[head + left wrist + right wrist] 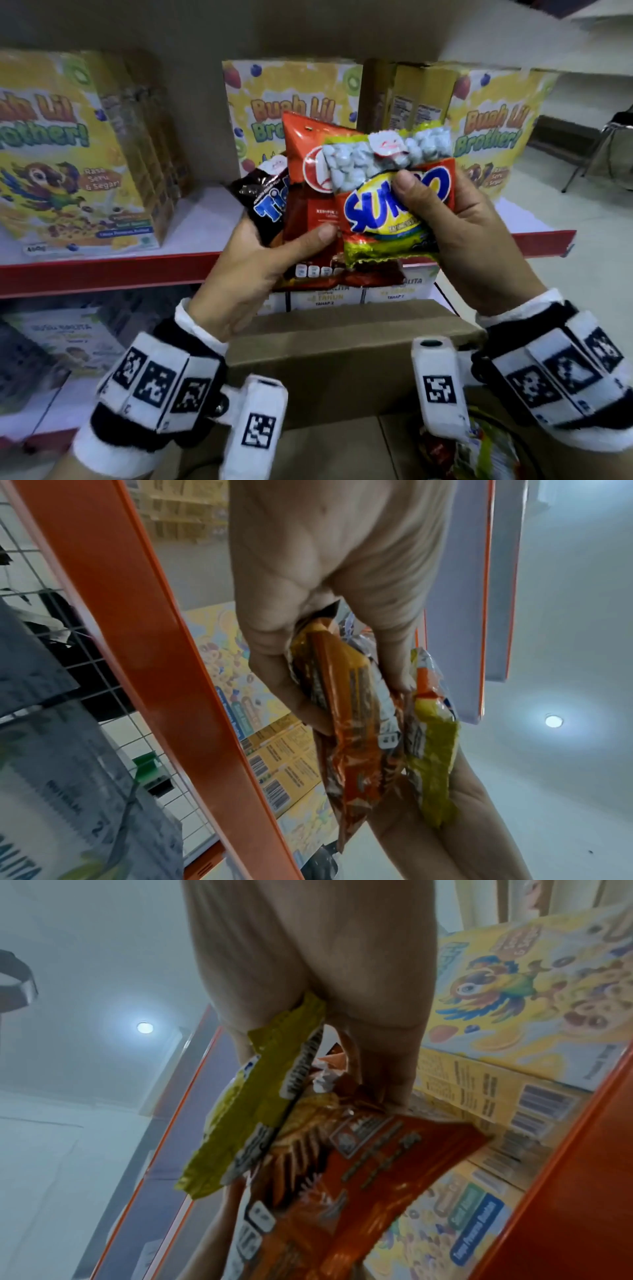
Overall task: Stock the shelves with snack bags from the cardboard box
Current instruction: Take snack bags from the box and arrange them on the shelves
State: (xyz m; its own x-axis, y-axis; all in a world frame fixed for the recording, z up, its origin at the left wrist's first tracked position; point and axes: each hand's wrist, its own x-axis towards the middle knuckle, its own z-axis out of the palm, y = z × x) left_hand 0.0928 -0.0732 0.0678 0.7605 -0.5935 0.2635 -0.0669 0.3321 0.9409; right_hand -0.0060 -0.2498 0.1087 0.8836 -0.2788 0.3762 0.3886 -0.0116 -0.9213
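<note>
My left hand (pixel 274 250) grips two snack bags fanned together: a black Tic Tac bag (pixel 265 198) and a tall red chips bag (pixel 308 205), thumb pressed on the red one. My right hand (pixel 445 219) pinches a green and red Sukro peanut bag (pixel 387 192), thumb on its front, overlapping the red bag. All three hang in front of the middle shelf (pixel 205 226). In the left wrist view the red bag (pixel 352 737) and the green bag (pixel 435 750) hang side by side. In the right wrist view the green bag (pixel 253 1102) sits beside the red bag (pixel 342 1191).
Yellow cereal boxes (pixel 68 154) stand left, centre and right on the white shelf with its red front lip (pixel 102 270). A gap lies between the left and centre boxes. The cardboard box (pixel 342 359) sits below my wrists, more bags (pixel 479 452) inside. Milk cartons fill the lower shelf.
</note>
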